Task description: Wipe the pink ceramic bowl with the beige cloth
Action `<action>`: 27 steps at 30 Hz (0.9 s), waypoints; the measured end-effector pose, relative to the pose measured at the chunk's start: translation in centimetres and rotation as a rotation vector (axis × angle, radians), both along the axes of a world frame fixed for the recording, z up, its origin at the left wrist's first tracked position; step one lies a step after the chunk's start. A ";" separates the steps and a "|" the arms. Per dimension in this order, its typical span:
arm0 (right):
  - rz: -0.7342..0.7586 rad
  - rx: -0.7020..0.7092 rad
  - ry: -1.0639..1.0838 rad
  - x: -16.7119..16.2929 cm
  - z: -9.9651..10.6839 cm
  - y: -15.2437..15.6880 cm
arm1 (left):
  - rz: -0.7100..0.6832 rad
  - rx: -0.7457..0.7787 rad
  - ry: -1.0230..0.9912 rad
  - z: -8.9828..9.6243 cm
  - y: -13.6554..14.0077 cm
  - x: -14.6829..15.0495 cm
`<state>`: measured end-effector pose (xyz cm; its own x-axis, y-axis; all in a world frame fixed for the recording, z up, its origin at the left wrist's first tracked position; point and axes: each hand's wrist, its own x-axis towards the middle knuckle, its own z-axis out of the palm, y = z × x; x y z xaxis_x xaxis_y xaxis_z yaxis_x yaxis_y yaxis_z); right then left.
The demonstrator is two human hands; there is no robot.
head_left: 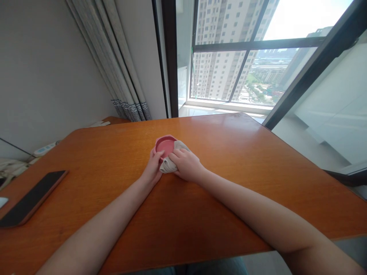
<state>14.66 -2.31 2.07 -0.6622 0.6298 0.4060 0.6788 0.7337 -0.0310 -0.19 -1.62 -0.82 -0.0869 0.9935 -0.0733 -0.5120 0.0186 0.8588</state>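
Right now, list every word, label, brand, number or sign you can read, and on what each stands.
No readable text anywhere in view.
Pink shallow dish with a round hollow: no lettering shows.
Light beige crumpled cloth: no lettering shows.
Flat black slab with a reddish-brown edge: no lettering shows.
Long white bar at far left: any marking is too small and blurred to read.
Dark-patterned grey curtain hem: decoration, no words.

An orange-brown table [243,160] spreads before me; a black-topped slab [34,198] lies to my left; beside it, a partly visible white object [3,202].
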 end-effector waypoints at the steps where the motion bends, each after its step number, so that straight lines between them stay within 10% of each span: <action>1: -0.016 -0.008 0.005 -0.3 -0.2 -0.2 | 0.014 -0.009 -0.005 0.0 0.0 0.0; 10: 0.187 0.117 -0.012 3.0 -0.1 3.0 | -0.306 0.027 -0.128 1.8 -0.6 0.1; 21: -0.110 0.003 -0.114 -1.8 0.4 -1.5 | -0.078 -0.081 -0.179 0.7 0.1 -0.2; 27: -0.023 0.084 -0.125 -0.4 -0.1 0.4 | -0.177 -0.017 -0.173 0.9 0.0 -0.1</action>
<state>14.28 -1.92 2.00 -0.6964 0.6126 0.3738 0.6904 0.7142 0.1157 -0.25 -1.66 0.13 0.1039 0.9906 -0.0891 -0.6390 0.1351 0.7573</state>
